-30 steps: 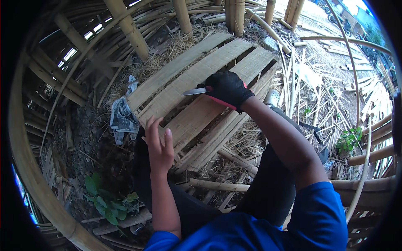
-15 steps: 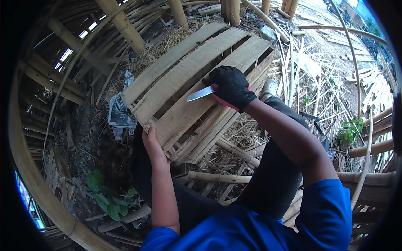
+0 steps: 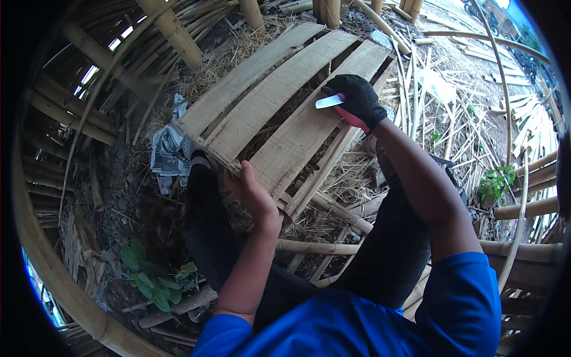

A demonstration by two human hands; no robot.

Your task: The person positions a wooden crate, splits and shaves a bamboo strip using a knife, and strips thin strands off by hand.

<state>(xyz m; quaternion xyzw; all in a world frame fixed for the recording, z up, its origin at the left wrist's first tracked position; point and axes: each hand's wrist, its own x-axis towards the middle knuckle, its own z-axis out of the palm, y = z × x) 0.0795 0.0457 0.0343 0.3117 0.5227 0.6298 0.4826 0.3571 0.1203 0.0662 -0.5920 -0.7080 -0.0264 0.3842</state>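
Note:
A slatted wooden crate (image 3: 279,101) leans over the ground in front of my legs, with long gaps between its pale boards. My bare left hand (image 3: 254,191) grips its near edge, thumb on top and the other fingers hidden beneath. In a black and red glove, my right hand (image 3: 355,102) is closed round a knife, whose handle is covered by the fingers. The shiny knife blade (image 3: 328,102) points left, just over one of the right-hand slats. From this view I cannot tell whether the blade touches the wood.
Crumpled newspaper (image 3: 168,152) lies left of the crate. Bamboo poles (image 3: 172,33) stand behind it, and a curved bamboo rail (image 3: 44,250) bends along the left. Split bamboo strips (image 3: 452,137) and straw litter the right side. A green plant (image 3: 148,276) grows at lower left.
My left hand has shifted right along the crate's near edge, and the crate has tilted and turned slightly. My right hand has moved right and farther away with the knife.

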